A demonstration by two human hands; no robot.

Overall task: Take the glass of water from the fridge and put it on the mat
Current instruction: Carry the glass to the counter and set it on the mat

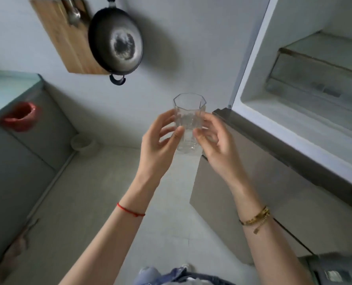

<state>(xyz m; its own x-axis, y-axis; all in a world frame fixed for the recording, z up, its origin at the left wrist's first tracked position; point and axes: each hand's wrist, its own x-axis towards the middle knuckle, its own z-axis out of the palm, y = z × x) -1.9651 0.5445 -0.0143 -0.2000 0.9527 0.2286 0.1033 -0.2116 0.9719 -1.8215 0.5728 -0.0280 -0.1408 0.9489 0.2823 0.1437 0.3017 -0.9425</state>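
Now carrying: left hand (160, 140) and right hand (216, 140) both clasp faceted glass (189, 112), clear of open fridge (294, 112); next, find mat, unseen.

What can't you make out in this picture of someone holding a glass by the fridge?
- The mat: not in the head view at all.
- Water level in the glass: clear glass, blurred, partly covered by the left hand and right hand.
- Fridge contents: cut off by the right edge, shelves blurred.
- Red thing on the cabinet: too blurred to name.
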